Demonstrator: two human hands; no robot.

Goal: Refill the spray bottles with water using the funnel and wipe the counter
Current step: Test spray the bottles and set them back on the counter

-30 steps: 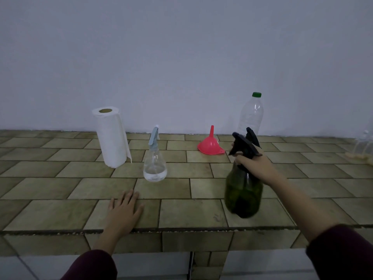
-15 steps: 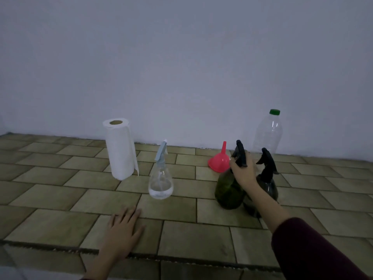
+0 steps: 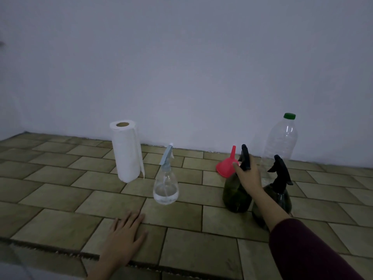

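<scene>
The job looks barely started. The person's right hand [image 3: 249, 175] grips the neck of a dark green spray bottle [image 3: 236, 194] standing on the tiled counter [image 3: 60, 199]. A second dark spray bottle [image 3: 279, 190] stands just right of it. A clear spray bottle [image 3: 166, 188] with a little water stands in the middle. Every sprayer top is on. The pink funnel [image 3: 227, 165] lies unused, far back. The water bottle [image 3: 281, 138] is capped. The paper towel roll [image 3: 126, 151] stands untouched on the left. The left hand [image 3: 126, 236] rests flat, fingers spread, near the edge.
</scene>
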